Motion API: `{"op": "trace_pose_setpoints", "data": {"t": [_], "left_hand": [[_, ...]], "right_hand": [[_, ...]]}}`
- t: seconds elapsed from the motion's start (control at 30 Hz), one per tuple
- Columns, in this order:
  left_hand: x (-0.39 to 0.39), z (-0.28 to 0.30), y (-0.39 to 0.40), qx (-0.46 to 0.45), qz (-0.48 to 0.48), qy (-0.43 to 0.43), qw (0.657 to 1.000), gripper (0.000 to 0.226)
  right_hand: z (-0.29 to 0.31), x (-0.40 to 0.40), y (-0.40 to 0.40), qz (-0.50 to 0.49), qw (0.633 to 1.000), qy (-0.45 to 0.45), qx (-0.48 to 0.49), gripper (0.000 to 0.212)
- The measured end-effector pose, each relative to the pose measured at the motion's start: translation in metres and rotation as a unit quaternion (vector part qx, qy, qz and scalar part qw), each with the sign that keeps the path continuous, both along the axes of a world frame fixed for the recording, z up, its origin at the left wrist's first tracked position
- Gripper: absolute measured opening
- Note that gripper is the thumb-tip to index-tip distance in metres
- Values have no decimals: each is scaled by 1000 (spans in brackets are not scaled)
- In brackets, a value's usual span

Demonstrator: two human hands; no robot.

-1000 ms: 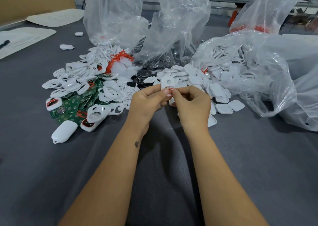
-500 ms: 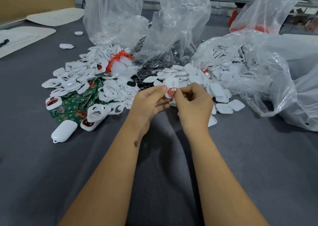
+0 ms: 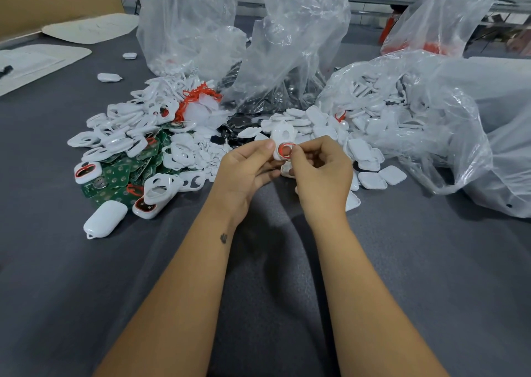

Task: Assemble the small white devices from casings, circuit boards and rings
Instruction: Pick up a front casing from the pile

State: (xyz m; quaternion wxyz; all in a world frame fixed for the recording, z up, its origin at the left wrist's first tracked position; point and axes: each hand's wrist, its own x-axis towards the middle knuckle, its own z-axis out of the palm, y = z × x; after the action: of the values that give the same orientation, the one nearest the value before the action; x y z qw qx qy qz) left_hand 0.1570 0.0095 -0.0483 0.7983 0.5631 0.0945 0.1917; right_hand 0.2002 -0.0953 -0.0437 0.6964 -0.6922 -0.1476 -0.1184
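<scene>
Over the grey felt-covered counter (image 3: 431,276), just in front of the heap of green circuit boards (image 3: 120,172), my left hand (image 3: 244,172) grips a small white plastic casing (image 3: 281,138) while my right hand (image 3: 321,172) pinches a thin red ring (image 3: 286,148) against it.

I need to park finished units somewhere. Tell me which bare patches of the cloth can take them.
Free: the grey cloth left of the left forearm, below the closed white device; the cloth right of the right forearm, below the big clear bag. Crowded: the casing and green board pile and the white covers beside the hands.
</scene>
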Motion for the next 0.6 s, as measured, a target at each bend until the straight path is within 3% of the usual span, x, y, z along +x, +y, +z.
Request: {"op": "trace_pose_setpoints", "data": {"t": [0.3, 0.5, 0.6], "left_hand": [[2, -2, -1, 8, 2, 17, 1000, 18], [1, -2, -1, 5, 2, 5, 1000, 19], [1, -2, -1, 14, -3, -2, 1000, 21]], "right_hand": [[-5, 1, 2, -14, 998, -54, -20, 30], [-8, 1, 3, -20, 996, -89, -23, 14], [-8, 1, 3, -24, 995, -91, -30, 24]]}}
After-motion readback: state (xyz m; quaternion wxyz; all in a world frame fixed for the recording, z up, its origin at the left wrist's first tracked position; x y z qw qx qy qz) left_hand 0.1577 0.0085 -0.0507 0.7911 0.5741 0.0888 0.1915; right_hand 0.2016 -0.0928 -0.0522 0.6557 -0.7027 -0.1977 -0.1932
